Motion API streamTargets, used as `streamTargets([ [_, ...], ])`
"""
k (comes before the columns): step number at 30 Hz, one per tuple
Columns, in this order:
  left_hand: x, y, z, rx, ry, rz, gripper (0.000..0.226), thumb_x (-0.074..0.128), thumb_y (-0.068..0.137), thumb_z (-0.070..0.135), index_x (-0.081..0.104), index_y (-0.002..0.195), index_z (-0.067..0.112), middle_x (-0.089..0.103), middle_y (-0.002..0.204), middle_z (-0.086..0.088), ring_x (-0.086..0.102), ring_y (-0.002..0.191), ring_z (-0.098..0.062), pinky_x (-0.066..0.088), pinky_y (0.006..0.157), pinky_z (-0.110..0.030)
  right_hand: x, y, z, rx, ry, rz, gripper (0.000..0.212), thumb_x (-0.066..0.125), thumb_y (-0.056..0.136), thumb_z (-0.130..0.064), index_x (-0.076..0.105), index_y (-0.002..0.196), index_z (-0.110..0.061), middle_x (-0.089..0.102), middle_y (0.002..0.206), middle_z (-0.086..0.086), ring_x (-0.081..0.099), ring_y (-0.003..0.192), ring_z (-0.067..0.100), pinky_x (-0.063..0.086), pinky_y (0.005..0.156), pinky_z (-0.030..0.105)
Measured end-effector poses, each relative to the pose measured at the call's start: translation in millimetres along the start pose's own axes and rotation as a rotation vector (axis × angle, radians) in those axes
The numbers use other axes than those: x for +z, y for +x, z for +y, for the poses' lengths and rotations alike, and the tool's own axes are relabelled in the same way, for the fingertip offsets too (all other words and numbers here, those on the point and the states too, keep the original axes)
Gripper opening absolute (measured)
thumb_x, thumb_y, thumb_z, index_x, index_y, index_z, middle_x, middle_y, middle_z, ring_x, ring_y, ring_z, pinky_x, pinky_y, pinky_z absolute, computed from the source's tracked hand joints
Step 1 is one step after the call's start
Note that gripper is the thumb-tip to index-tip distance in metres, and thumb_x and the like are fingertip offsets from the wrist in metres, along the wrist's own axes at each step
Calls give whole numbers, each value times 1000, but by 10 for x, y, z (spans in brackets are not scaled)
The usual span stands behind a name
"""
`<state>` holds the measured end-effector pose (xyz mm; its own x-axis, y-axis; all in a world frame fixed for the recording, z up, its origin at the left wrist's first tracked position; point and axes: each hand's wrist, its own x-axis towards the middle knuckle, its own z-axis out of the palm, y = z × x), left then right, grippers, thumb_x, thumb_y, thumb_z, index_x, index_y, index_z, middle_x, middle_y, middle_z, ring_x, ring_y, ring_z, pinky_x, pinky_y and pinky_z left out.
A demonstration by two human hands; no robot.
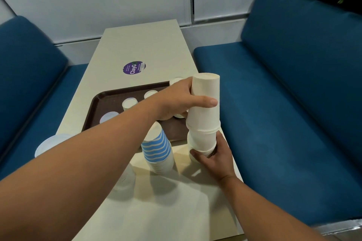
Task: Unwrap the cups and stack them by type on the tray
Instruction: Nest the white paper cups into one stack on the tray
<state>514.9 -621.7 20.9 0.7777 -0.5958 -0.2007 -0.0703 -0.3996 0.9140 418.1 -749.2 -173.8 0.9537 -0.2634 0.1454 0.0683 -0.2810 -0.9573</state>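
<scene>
Two hands work one tall white stack of upturned cups at the right edge of the table. The left hand reaches across from the near left and grips the upper part of the stack, thumb laid across its near face, the other fingers wrapped round its left side. The right hand holds the bottom of the same stack, fingers curled round the lowest rims just above the tabletop; whether the stack touches the table there cannot be told. Just left of it stands a blue-striped stack, also upturned, on the table near the tray's near edge. A clear stack sits near and left of that, partly hidden under the left forearm, and another pale cup shows at the table's left edge. On the brown tray, farther back, several white cups stand apart from one another (each bottom up), with one more at the tray's far right corner, just behind the left hand. A purple round sticker lies on the table beyond the tray. Blue benches flank the table on both sides.
</scene>
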Motion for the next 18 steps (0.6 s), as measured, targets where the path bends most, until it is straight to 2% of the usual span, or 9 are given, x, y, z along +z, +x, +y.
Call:
streamTargets([
  [1,-22,10,4,15,-28,-8,63,79,66,44,55,121,24,71,106,1,69,99,-20,59,72,-44,-1,-2,-4,-6,-3,1,78,81,61,-56,53,130,-34,64,123,-14,61,113,9,52,92,37],
  [3,-117,53,47,83,-129,91,49,73,72,42,56,115,25,72,97,4,71,88,-17,57,60,-40,-5,-4,-16,-17,-18,7,77,80,60,-57,49,128,-41,62,124,-17,59,114,7,50,93,32],
  [5,-279,127,76,156,-197,242,54,70,73,48,53,117,22,70,100,4,70,89,-16,55,58,-37,-4,-5,-30,-18,-27,12,76,80,59,-57,46,126,-49,60,124,-21,58,114,5,49,93,29],
  [7,-454,212,38,211,-174,369,72,75,67,56,49,124,22,65,114,-1,67,102,-18,58,70,-43,5,-7,-37,-12,-21,8,74,81,58,-56,44,123,-56,58,123,-25,57,113,2,48,93,24],
  [9,-599,302,-51,218,-80,486,73,79,66,54,45,126,28,60,120,3,61,111,-17,56,87,-46,15,-12,-37,5,-4,7,76,81,57,-55,43,123,-56,58,125,-23,56,114,0,47,94,21],
  [11,-709,417,-152,216,19,551,71,80,71,44,43,129,28,58,121,5,57,112,-16,52,96,-45,22,-16,-34,25,10,5,79,82,55,-55,44,124,-54,58,127,-22,55,115,-4,45,94,17],
  [14,-766,557,-268,185,97,549,65,81,75,35,42,126,27,57,118,6,55,111,-17,50,97,-45,28,-15,-50,68,40,0,80,82,51,-53,45,122,-55,57,123,-29,55,110,-11,41,88,4],
  [18,-751,663,-476,62,213,505,75,83,71,41,40,129,23,55,119,4,54,110,-19,51,95,-44,38,-13,-69,94,63,-4,84,84,47,-52,45,122,-50,58,122,-26,55,108,-12,42,87,3],
])
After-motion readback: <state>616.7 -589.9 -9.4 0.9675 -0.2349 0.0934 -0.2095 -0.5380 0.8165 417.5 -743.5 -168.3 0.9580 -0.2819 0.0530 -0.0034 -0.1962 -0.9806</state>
